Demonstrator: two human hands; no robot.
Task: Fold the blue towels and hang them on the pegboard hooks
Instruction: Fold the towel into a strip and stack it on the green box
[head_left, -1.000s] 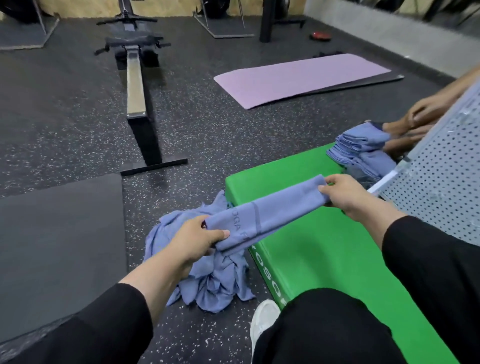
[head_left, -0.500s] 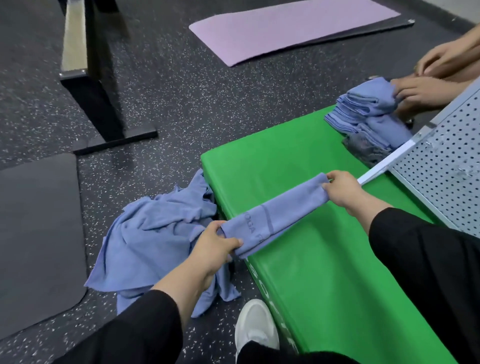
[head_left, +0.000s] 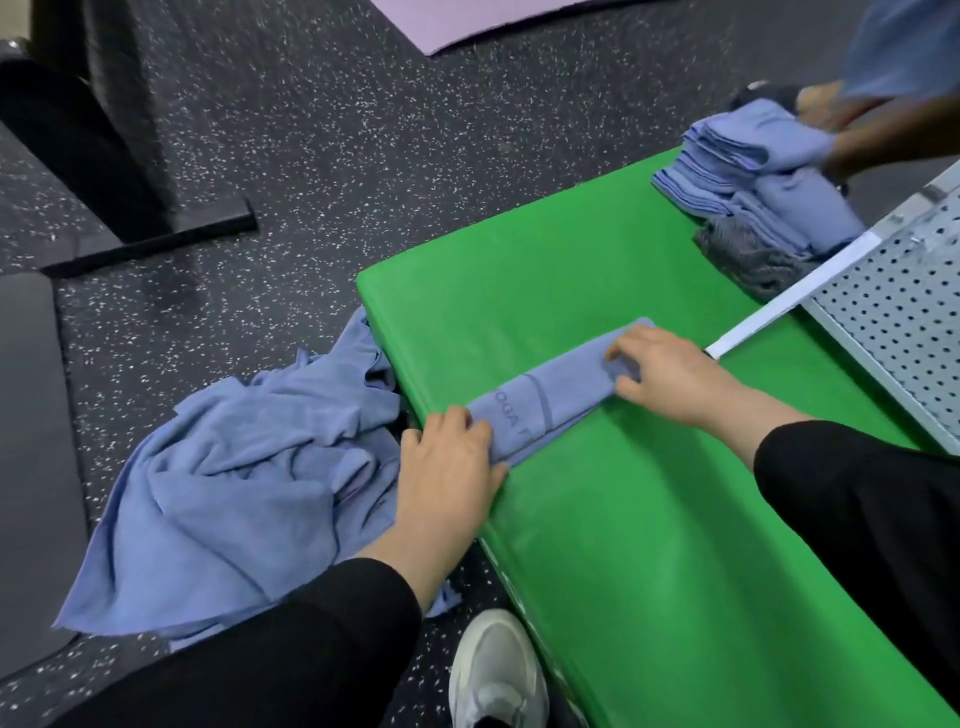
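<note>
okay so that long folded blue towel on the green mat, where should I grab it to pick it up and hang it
Probably at its two narrow ends, from above. The folded towel lies flat as a long strip on the green mat, its left end at the mat's edge. The left hand and right hand already sit on those ends, so lifting both keeps the folds from sagging open.

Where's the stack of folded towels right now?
The stack of folded towels sits at the green mat's far right corner, just beyond the pegboard.
</note>
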